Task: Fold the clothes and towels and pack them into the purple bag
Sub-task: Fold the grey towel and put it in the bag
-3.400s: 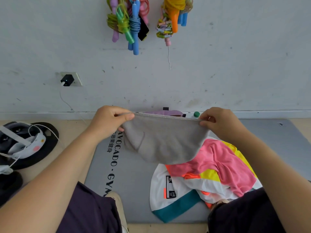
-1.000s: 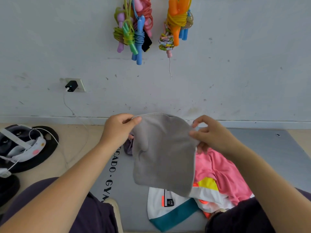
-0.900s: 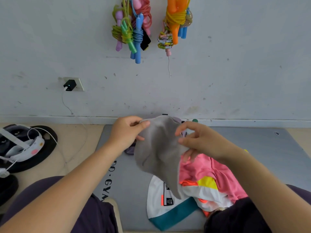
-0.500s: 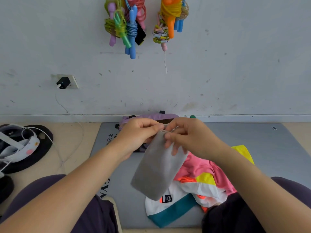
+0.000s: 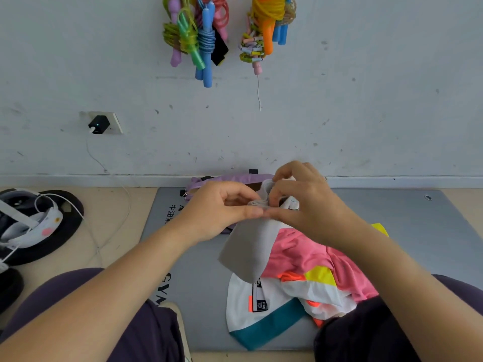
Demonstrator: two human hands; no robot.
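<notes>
On the grey gym mat (image 5: 407,231) that lies against the wall, the largest thing is the loose pile of clothes (image 5: 308,278) at its near edge: a pink garment heaped over a white one with teal, yellow and orange panels, all unfolded. Limp fabric like this should be light and will sag and slide out of shape unless taken by corners or a hem and laid flat to crease.

At the mat's far edge, touching the skirting, sits the purple bag (image 5: 222,178). Only its top rim and a dark gap show behind the hands, so what it holds, if anything, cannot be told.

Held in the air between bag and pile is the grey cloth (image 5: 248,252), folded to a narrow hanging strip. It looks soft, thin and weightless; the gathered top edge is the sensible hold, since the free end swings.

The left hand (image 5: 222,207) pinches that top edge between thumb and fingers. The right hand (image 5: 303,202) meets it, fingers curled and pinching the same bunched edge.
</notes>
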